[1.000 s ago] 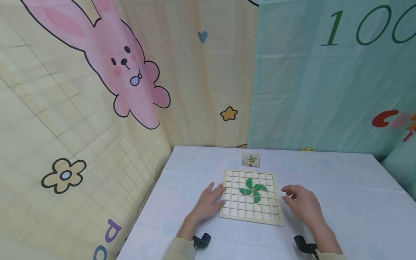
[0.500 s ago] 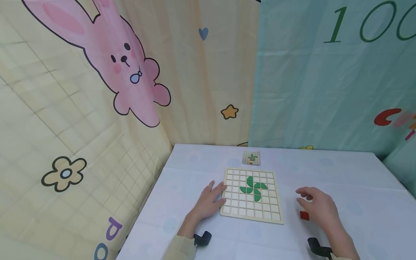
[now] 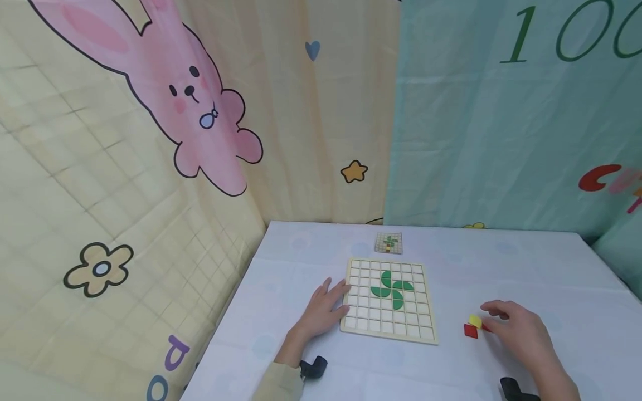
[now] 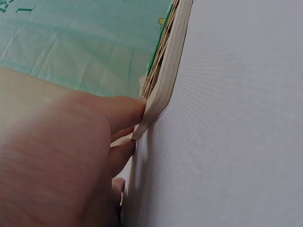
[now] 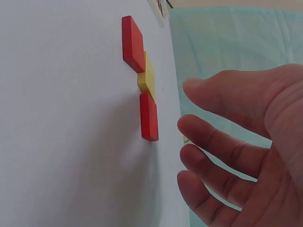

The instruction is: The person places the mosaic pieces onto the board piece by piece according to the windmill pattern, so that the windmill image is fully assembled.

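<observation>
My left hand (image 3: 320, 309) rests at the left edge of a square gridded board (image 3: 361, 312). In the left wrist view, its thumb and fingertips touch the wooden edge (image 4: 163, 85). Several green rounded pieces (image 3: 386, 278) on the board make a pinwheel shape. To the right of the board, my right hand (image 3: 521, 334) hovers with loosely bent fingers, holding nothing. By its fingertips lie a red tile (image 3: 470, 331), a yellow tile (image 3: 475, 321) and a second red tile (image 3: 485, 327), partly hidden. The right wrist view shows the tiles in a staggered row, apart from the fingers (image 5: 208, 137).
A small card (image 3: 396, 248) with a printed grid and pinwheel lies behind the board. The table (image 3: 526, 267) has a white cloth. Printed curtains (image 3: 321, 122) hang behind it and along its left side.
My right hand has moved away from the board to the right and toward me. A red tile came into view on the table, then a yellow and another red one. The left hand stayed put.
</observation>
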A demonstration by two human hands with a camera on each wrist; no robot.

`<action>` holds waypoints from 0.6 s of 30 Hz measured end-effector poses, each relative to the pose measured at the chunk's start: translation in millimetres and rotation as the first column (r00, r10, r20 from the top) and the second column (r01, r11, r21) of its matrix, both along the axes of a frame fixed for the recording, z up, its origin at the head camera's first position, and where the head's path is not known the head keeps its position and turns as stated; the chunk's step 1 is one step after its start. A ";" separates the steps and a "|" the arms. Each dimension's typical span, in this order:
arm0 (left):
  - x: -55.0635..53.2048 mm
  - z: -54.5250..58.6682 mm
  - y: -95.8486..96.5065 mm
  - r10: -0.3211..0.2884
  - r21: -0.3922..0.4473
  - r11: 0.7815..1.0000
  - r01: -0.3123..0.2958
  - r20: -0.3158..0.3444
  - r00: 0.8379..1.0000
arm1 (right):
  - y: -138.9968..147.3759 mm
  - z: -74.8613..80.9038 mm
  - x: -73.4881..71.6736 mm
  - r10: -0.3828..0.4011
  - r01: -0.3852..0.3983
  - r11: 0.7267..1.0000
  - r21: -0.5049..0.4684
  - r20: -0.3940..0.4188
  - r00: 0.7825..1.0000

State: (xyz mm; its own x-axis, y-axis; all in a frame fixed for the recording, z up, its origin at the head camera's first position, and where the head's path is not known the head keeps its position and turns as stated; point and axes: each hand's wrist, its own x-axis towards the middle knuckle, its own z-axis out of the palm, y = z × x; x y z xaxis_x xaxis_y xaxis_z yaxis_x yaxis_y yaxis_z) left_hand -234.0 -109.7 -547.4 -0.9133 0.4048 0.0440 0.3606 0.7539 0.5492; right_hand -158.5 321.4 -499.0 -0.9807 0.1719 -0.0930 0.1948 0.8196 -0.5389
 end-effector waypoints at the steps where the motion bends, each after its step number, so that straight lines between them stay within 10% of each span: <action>1: 0.0 0.5 0.0 0.002 0.001 1.000 -0.002 0.002 1.000 | 1.6 -0.7 0.7 0.006 -0.006 1.000 0.002 -0.002 1.000; 18: 1.1 1.9 -0.2 -0.001 0.021 1.000 0.001 0.003 1.000 | 14.4 -16.1 -3.0 0.055 -0.059 0.997 0.047 0.067 0.996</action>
